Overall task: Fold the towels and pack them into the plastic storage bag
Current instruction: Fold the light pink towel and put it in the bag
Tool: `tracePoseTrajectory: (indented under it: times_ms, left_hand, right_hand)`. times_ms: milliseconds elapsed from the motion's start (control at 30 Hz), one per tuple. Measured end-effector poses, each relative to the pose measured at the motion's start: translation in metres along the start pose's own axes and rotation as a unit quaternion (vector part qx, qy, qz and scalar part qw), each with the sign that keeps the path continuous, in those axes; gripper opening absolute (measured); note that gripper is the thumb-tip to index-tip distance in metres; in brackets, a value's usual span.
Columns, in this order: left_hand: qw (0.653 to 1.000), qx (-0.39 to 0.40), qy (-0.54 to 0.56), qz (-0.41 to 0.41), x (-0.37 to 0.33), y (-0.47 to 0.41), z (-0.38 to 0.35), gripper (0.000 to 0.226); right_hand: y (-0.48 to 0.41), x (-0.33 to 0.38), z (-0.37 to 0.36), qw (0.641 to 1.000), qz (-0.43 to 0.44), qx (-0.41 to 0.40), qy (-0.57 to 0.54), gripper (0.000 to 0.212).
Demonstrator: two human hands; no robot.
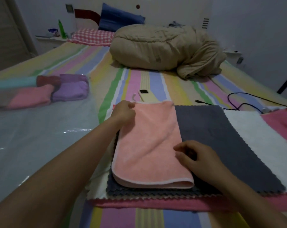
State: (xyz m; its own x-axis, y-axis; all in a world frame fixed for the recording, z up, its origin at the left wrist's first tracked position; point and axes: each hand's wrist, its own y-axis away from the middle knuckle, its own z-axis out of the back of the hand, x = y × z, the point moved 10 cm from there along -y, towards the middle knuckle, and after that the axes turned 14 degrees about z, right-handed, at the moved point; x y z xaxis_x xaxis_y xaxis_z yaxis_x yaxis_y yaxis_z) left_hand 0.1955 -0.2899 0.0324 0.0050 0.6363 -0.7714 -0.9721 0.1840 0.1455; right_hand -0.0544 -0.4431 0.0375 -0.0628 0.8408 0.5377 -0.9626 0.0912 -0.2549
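Peach towel (147,142) lay folded atop three flat ones: grey towel (213,137), white towel (257,134), pink towel (280,122). Left hand (123,112) pinched its far corner; right hand (197,155) rested loosely on its near edge. Plastic bag (32,129) held about five folded towels. Striped bed (139,76), dim bedroom.
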Motion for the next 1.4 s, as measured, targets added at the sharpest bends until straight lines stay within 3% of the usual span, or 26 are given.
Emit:
tracePoseTrajectory:
  times_ms: [167,333,500,567,667,733,800,900,1000,1133,1333,1400]
  left_hand:
    - [0.996,-0.033,-0.076,-0.029,0.006,0.002,-0.002,0.048]
    - [0.986,-0.076,-0.134,-0.068,-0.003,-0.004,0.001,0.046]
    - [0.935,-0.184,-0.257,-0.159,-0.022,0.017,-0.002,0.038]
    - [0.911,-0.216,-0.301,-0.179,-0.023,0.022,-0.005,0.043]
    - [0.871,-0.251,-0.356,-0.227,-0.036,0.034,-0.008,0.04]
    - [0.871,-0.24,-0.333,-0.27,-0.051,0.064,-0.009,0.037]
    - [0.87,-0.191,-0.315,-0.328,-0.058,0.11,-0.021,0.038]
    - [0.871,-0.016,-0.345,-0.35,-0.029,0.175,-0.058,0.064]
    - [0.854,0.036,-0.359,-0.374,0.002,0.208,-0.071,0.073]
    - [0.872,0.051,-0.312,-0.372,0.007,0.22,-0.059,0.079]
    - [0.871,0.047,-0.292,-0.392,0.015,0.227,-0.051,0.079]
    - [0.882,0.037,-0.274,-0.382,0.015,0.226,-0.046,0.079]
  right_hand:
    - [-0.005,-0.007,-0.004,1.0,-0.017,-0.001,0.006,0.012]
    - [-0.027,-0.019,0.007,0.995,-0.092,-0.018,0.02,0.009]
    - [-0.046,-0.012,0.008,0.988,-0.09,-0.025,0.122,0.03]
    - [-0.05,0.012,0.004,0.981,0.0,-0.024,0.19,0.045]
    - [-0.04,0.042,-0.043,0.964,0.142,0.127,0.184,0.068]
    - [-0.021,0.037,-0.056,0.955,0.136,0.193,0.179,0.072]
    - [-0.002,0.033,-0.046,0.953,0.122,0.197,0.193,0.075]
    - [0.03,0.033,-0.032,0.956,0.122,0.199,0.179,0.07]
    - [0.052,0.037,-0.016,0.972,0.161,0.104,0.135,0.062]
    - [0.067,0.047,0.015,0.975,0.19,-0.089,0.073,0.026]
    - [0.084,0.065,0.032,0.954,0.175,-0.236,0.057,0.007]
    - [0.094,0.059,0.033,0.948,0.15,-0.277,0.043,0.011]
